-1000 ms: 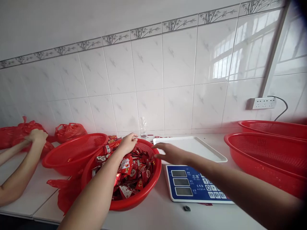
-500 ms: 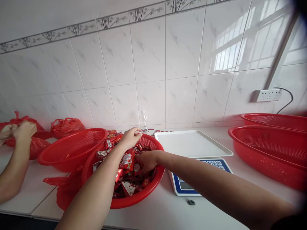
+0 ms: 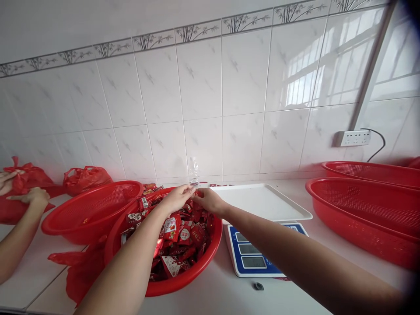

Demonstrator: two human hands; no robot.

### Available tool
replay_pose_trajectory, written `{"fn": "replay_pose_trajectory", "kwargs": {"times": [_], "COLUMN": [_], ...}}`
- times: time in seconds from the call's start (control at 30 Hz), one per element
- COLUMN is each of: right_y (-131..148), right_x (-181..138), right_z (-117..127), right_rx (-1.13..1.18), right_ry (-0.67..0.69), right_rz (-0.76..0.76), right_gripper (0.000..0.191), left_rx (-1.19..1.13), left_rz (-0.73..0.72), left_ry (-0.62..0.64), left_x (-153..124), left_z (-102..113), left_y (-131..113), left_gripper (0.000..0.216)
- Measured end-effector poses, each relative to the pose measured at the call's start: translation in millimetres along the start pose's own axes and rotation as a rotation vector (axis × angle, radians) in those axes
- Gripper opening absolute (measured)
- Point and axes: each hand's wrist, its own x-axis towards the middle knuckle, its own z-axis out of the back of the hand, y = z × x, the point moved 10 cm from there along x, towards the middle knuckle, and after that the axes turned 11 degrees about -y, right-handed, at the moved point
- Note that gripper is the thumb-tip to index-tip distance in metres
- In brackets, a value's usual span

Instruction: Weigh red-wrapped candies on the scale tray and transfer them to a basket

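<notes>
A round red basket (image 3: 197, 269) full of small red snack packets (image 3: 179, 234) sits in front of me. My left hand (image 3: 175, 199) and my right hand (image 3: 208, 200) meet above its far rim, fingertips pinched together. What they pinch is too small to make out. A blue digital scale (image 3: 254, 258) with a white weighing tray (image 3: 262, 201) stands just right of the basket.
An empty red basket (image 3: 90, 210) leans to the left, with red plastic bags (image 3: 85, 177) behind it. Another person's hands (image 3: 19, 192) work on a red bag at far left. Two large red baskets (image 3: 364, 210) lie at right. A wall socket (image 3: 352, 138) is above them.
My right hand has risen out of the packets and joined my left hand above the basket's far rim. The other person's hands shifted on the red bag.
</notes>
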Motion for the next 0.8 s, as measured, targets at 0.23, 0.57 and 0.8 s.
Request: {"fn": "replay_pose_trajectory", "kwargs": {"times": [0.23,0.57,0.8], "right_y": [-5.9,-54.4,-80.5], "right_x": [2.4,-4.6,-16.2], "right_z": [11.9,93.6,117.8], "right_rx": [0.239,-0.1,-0.579], "right_ry": [-0.134,-0.226,-0.199], "right_rz": [-0.098,-0.163,-0.126], "right_gripper": [0.029,0.028,0.027], "left_rx": [-0.358,-0.327,-0.345], "left_rz": [0.223,0.096,0.04], "left_ry": [0.2,-0.23,-0.28], "left_x": [-16.6,9.2,11.9], "left_z": [-35.7,17.6,20.6], "left_y": [3.7,8.8,4.0], "left_gripper": [0.072,0.059,0.054]}}
